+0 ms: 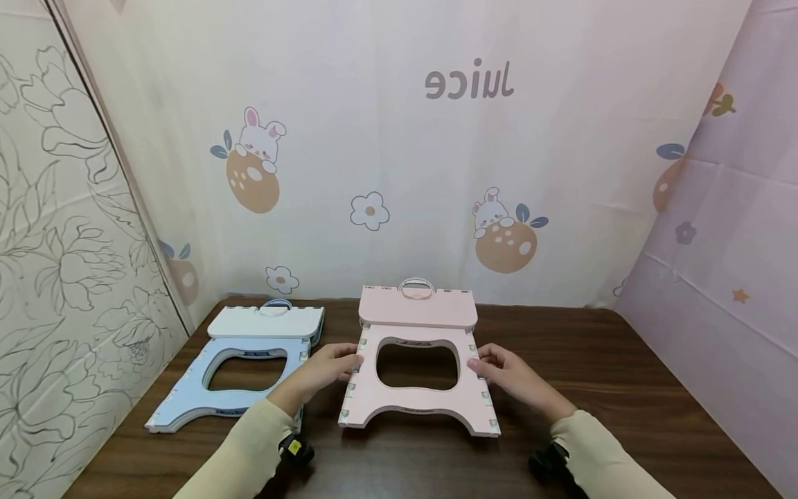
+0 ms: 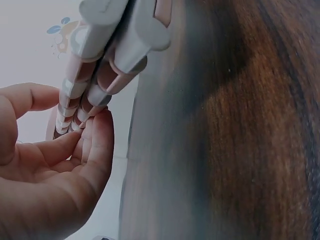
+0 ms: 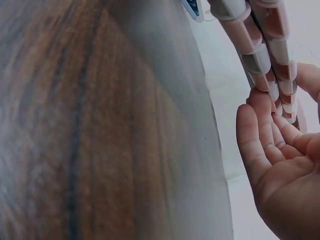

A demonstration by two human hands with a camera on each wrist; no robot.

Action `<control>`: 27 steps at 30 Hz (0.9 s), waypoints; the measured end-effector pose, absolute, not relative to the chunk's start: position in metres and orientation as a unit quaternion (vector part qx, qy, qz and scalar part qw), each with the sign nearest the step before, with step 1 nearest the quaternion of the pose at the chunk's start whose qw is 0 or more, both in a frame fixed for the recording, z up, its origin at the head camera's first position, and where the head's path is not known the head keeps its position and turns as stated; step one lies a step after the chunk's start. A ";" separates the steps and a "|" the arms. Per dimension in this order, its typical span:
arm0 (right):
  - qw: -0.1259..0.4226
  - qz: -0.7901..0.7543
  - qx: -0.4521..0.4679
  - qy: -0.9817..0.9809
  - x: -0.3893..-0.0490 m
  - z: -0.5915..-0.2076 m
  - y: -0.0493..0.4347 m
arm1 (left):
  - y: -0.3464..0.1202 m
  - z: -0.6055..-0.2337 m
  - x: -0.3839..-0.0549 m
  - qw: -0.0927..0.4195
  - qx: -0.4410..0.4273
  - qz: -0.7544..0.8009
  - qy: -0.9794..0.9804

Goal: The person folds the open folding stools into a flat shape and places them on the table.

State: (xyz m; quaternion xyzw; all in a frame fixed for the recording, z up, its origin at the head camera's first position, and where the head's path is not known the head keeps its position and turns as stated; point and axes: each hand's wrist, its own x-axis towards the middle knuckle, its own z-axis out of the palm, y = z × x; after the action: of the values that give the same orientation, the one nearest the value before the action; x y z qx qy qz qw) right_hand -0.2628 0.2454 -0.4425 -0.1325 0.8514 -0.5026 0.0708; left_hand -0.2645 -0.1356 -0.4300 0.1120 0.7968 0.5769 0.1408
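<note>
A folded pink step stool [image 1: 419,400] is in front of me in the head view, with its wire handle [image 1: 416,281] at the far end and an opening in its middle. My left hand [image 1: 323,373] grips its left side edge, thumb on the upper face and fingers underneath. On the opposite edge my right hand [image 1: 510,375] holds it in the same way. Both wrist views show the stool's two folded layers [image 2: 95,75] side by side between thumb and fingers, raised over the tabletop.
To the left lies a folded blue and white step stool [image 1: 249,400], partly covered by my left forearm. Dark wood-grain table [image 1: 592,388] extends on the right. Printed curtains [image 1: 386,138] stand behind and at both sides. A black wrist device [image 1: 298,449] is on my left wrist.
</note>
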 end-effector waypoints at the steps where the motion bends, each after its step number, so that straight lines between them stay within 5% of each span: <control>1: 0.072 -0.502 -0.134 0.851 -0.263 -0.442 0.245 | -0.136 -0.430 -0.265 0.143 0.117 0.581 0.792; 27: 0.088 -0.511 -0.145 0.843 -0.262 -0.445 0.254 | -0.133 -0.437 -0.269 0.164 0.144 0.608 0.763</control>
State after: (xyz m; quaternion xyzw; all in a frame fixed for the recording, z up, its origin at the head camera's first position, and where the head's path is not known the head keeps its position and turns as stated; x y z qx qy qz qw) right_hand -0.2620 0.2539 -0.4453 -0.1447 0.8427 -0.5109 0.0885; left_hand -0.2685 -0.1328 -0.4372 0.1435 0.7633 0.6081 0.1644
